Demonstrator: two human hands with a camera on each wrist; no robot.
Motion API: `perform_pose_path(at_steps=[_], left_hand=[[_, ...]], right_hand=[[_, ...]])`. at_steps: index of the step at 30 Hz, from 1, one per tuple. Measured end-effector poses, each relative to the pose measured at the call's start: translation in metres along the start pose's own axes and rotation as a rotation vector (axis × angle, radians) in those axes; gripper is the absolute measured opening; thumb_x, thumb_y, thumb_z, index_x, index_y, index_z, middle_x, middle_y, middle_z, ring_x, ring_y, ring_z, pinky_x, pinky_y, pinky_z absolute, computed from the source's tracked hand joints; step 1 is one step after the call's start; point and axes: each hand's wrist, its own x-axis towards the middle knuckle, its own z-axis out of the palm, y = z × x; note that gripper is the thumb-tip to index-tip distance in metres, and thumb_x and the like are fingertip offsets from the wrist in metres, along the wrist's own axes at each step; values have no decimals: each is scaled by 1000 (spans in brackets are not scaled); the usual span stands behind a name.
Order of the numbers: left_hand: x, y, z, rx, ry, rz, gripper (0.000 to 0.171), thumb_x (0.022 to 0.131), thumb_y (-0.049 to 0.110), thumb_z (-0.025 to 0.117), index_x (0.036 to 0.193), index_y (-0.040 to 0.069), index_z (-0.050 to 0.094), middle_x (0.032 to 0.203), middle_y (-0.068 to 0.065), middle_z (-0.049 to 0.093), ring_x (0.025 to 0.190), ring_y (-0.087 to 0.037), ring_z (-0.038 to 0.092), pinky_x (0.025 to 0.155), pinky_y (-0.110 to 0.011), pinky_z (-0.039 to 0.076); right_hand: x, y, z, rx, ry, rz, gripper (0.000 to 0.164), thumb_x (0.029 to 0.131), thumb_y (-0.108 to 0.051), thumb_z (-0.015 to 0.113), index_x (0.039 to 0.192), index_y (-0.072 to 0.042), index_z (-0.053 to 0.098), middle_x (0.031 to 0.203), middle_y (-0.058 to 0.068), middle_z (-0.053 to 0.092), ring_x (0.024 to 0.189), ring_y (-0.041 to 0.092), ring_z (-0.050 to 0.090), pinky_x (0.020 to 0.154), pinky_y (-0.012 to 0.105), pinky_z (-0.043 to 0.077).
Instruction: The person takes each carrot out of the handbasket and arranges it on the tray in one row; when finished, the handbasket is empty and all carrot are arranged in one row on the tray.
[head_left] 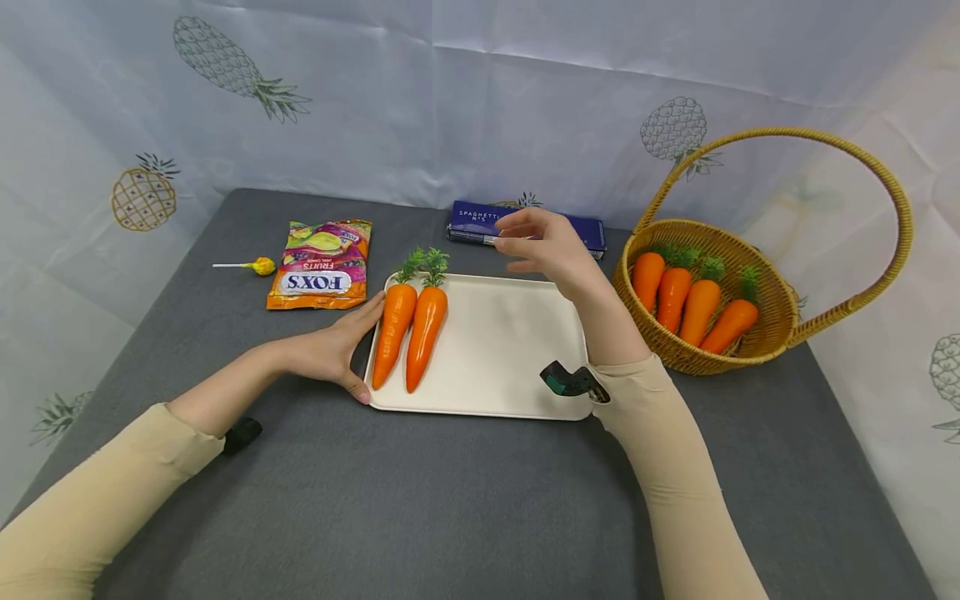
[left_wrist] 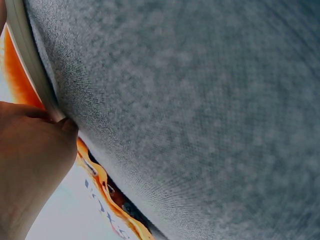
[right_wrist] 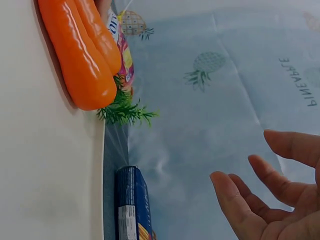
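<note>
My left hand (head_left: pixel 330 346) lies against the left edge of a cream tray (head_left: pixel 510 350), its thumb and fingers spread along that rim. In the left wrist view, the left hand's fingers (left_wrist: pixel 60 122) touch the tray edge. Two orange carrots with green tops, a left one (head_left: pixel 393 337) and a right one (head_left: pixel 426 340), lie side by side on the tray's left part. My right hand (head_left: pixel 547 250) hovers above the far right of the tray, fingers loosely bent and apart. In the right wrist view, the right hand (right_wrist: pixel 280 195) holds nothing.
A wicker basket (head_left: pixel 780 333) with a tall handle and several carrots (head_left: pixel 701 308) stands to the right. A blue spaghetti box (head_left: pixel 472 218) lies behind the tray. Left of it are a Fox's candy bag (head_left: pixel 322 262) and a yellow lollipop (head_left: pixel 262 266). A pineapple-print cloth (head_left: pixel 375 100) hangs behind.
</note>
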Motion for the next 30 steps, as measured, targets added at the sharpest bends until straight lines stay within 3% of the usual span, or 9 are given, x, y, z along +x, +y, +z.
perform_pose_path(at_steps=[14, 23, 30], left_hand=[[1, -2, 2, -4, 7, 8, 145, 63, 45, 91, 158, 5, -11, 166, -14, -20, 154, -43, -7, 120, -69, 5], [0, -1, 0, -10, -6, 3, 145, 64, 43, 90, 157, 6, -14, 166, -15, -21, 153, -45, -10, 118, -72, 5], [-1, 1, 0, -8, -7, 10, 145, 65, 43, 90, 157, 5, -14, 166, -16, -21, 153, -45, -9, 118, -72, 5]], right_hand=[[-12, 0, -49, 98, 137, -1, 38, 98, -16, 61, 134, -7, 55, 127, 1, 55, 125, 28, 55, 105, 45, 51], [-27, 4, -82, 178, 214, -9, 39, 93, -19, 67, 131, -11, 58, 120, -1, 56, 111, 17, 58, 85, 24, 58], [-35, 15, -105, 307, 265, -12, 47, 90, -18, 71, 133, -5, 56, 117, 0, 56, 102, 16, 60, 80, 21, 59]])
